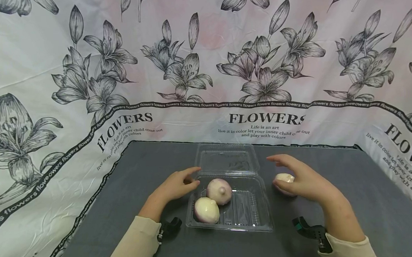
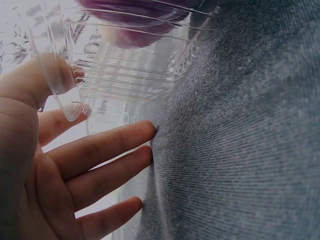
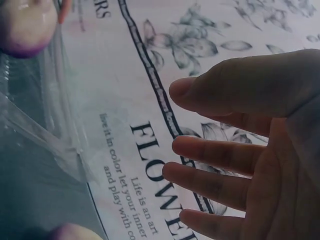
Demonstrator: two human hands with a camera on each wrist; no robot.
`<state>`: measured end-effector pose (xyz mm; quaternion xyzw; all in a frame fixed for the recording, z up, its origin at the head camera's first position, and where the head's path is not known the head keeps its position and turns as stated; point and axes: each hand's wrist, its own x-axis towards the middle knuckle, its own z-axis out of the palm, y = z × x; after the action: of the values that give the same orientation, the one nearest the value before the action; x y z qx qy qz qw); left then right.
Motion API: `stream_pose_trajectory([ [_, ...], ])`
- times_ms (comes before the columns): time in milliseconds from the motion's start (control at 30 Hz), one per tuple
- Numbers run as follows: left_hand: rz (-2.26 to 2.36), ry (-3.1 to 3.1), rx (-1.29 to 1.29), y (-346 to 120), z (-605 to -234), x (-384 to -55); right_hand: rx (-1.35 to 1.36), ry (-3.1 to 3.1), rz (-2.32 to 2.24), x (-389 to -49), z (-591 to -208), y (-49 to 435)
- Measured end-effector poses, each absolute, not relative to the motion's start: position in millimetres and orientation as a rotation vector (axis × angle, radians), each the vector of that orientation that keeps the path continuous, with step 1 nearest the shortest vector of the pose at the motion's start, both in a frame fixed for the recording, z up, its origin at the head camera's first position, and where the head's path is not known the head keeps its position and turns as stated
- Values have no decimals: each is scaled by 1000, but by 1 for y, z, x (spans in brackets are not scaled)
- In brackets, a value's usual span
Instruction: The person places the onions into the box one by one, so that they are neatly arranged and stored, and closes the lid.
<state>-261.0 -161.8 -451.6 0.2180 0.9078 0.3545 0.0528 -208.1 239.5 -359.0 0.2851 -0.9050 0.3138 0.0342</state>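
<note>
Two peeled onions, pale with purple tinges, sit close together, one [image 1: 206, 210] in front of the other [image 1: 219, 191], in the left half of a clear plastic clamshell container [image 1: 245, 225], whose lid [image 1: 225, 160] is folded back behind it. A third onion [image 1: 282, 177] rests on the grey tabletop [image 1: 151, 159] to the container's right, partly covered in the head view by the right hand [image 1: 302, 177]. That hand holds nothing: its fingers are extended and separated, and the right wrist view shows a gap between it and the onion. The left hand [image 1: 175, 185] is at the container's left side, fingers loosely straight and apart, thumb close to the plastic wall; whether it touches cannot be told. Black wrist devices [image 1: 169, 228] show at the cream sleeves [image 1: 138, 240]. Behind hangs a white backdrop [image 1: 210, 81] printed with grey lilies.
</note>
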Motion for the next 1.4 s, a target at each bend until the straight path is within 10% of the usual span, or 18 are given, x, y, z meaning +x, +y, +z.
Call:
stream_pose_trajectory([
  [1400,1069,2750,650,-161,-452,-262,1283,-2802,787,-204,-396,163],
])
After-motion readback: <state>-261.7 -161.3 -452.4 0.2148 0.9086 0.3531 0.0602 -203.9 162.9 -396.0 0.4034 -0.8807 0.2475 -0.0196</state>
